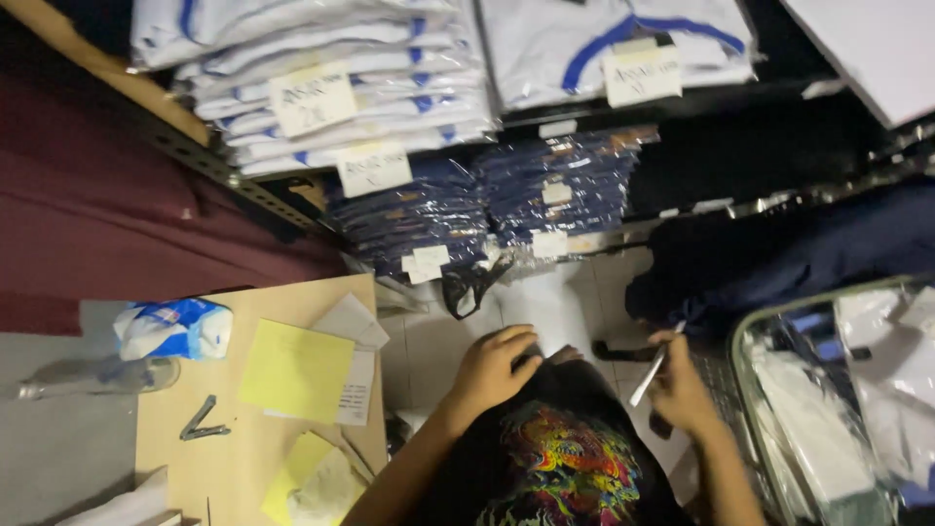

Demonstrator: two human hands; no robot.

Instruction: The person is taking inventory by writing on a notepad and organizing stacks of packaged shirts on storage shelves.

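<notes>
shelves of bagged clothes stand over a tiled floor, and a person sits below them with a pen in one hand.

white shirts (331,88) with blue trim are stacked on the upper shelf, navy packs (487,200) under them, paper tags stuck on the fronts. the left hand (492,368) lies palm down on a black garment (555,448) with a bright print, fingers curled loosely, gripping nothing that shows. the right hand (677,385) is closed round a pen (654,367), tip pointing up, just over the garment's right edge. a wooden board (248,458) at the left carries yellow notes (295,370), a metal clip (205,421) and a blue-white pouch (173,328). a clear bag (828,409) of folded clothes sits at the right, dark cloth (779,253) piled behind it.
</notes>
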